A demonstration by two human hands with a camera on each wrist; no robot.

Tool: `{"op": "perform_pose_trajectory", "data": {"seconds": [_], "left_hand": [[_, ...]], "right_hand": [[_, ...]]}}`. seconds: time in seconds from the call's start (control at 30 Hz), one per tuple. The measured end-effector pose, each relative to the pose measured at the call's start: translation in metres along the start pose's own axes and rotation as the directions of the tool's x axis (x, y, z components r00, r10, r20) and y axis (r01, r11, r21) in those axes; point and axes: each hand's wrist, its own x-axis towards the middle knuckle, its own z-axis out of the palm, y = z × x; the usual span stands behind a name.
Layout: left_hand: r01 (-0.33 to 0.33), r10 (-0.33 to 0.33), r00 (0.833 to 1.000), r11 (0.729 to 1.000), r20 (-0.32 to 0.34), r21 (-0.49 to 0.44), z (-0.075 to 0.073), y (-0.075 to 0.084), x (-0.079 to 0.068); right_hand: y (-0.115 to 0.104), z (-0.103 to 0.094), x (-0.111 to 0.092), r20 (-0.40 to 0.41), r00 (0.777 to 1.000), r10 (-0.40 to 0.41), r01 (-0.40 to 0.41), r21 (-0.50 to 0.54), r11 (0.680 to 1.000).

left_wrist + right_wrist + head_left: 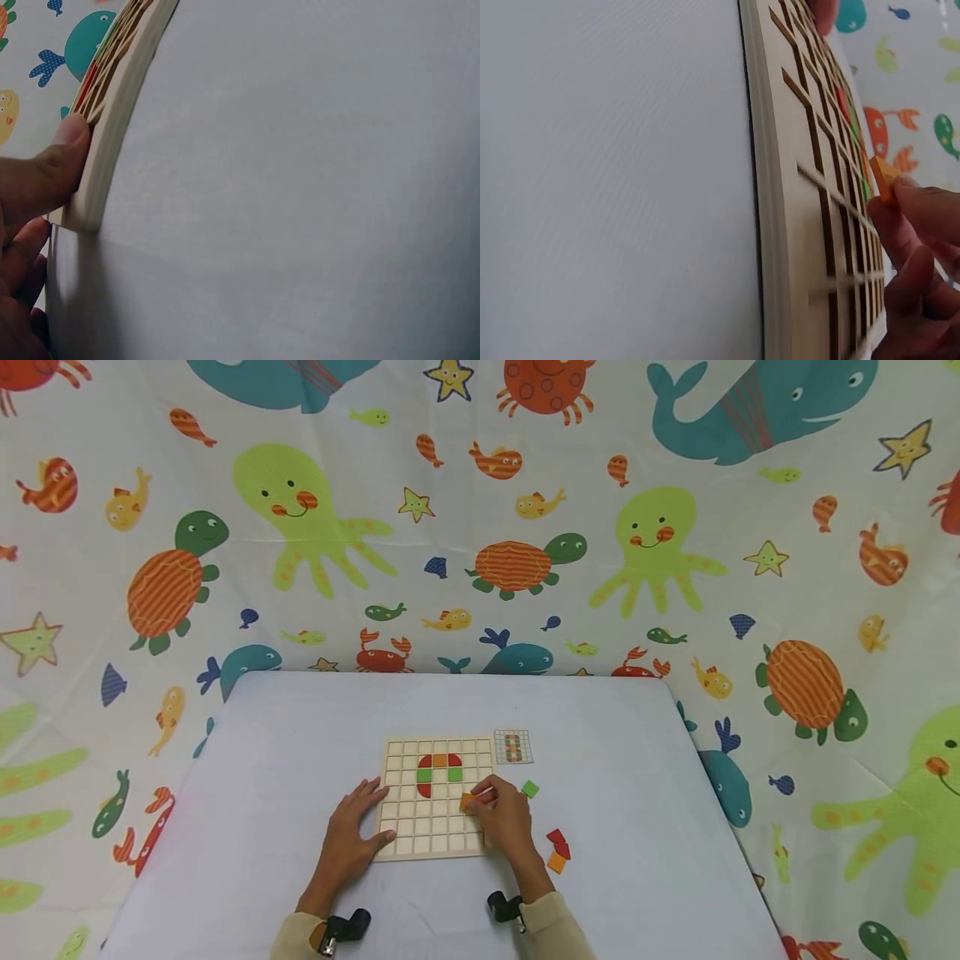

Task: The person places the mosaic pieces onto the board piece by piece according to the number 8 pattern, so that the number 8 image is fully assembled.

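Observation:
A wooden grid board (405, 843) lies on the white table. Red, green and orange tiles fill some of its upper cells, with a red tile (424, 791) lowest among them. At the board's left side my left hand (348, 831) rests, fingers spread; its thumb (71, 131) touches the rim at the near corner. Over the right part of the board, my right hand (506, 818) pinches an orange square tile (885, 178) between thumb and fingertips, held above the cells.
Right of the board lie a green tile (530, 788), red tiles (558, 843) and another orange tile (557, 862). A small pattern card (522, 755) with a printed grid sits beside the board's upper right corner. Behind the table hangs a sea-animal cloth (465, 635).

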Motion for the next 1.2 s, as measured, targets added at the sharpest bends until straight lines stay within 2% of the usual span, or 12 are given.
{"op": "perform_pose_trajectory", "data": {"seconds": [0.27,0.53,0.8,0.97,1.1,1.2], "left_hand": [[0.007,-0.007,1.000,1.000,0.010,0.003,0.002,0.001,-0.002],[-0.005,0.006,1.000,1.000,-0.009,0.017,0.001,0.001,-0.003],[0.032,-0.032,0.999,0.999,0.023,0.007,0.001,0.001,-0.002],[0.016,-0.016,1.000,1.000,0.014,0.024,0.001,0.002,-0.002],[0.005,-0.006,1.000,1.000,0.008,0.024,0.001,0.002,-0.002],[-0.002,0.002,1.000,1.000,0.005,0.014,0.001,0.002,-0.001]], "right_hand": [[-0.018,0.037,0.022,0.036,0.998,-0.049,0.050,-0.041,0.998],[-0.025,0.050,0.028,0.030,0.996,-0.079,0.083,-0.167,0.983],[-0.028,0.044,0.025,0.064,0.995,-0.080,0.089,-0.166,0.982],[-0.021,0.036,0.021,0.065,0.993,-0.098,0.103,-0.075,0.992],[-0.015,0.022,0.015,0.042,0.996,-0.079,0.079,-0.003,0.997],[-0.011,0.005,0.008,0.018,0.999,-0.045,0.045,-0.010,0.999]]}}
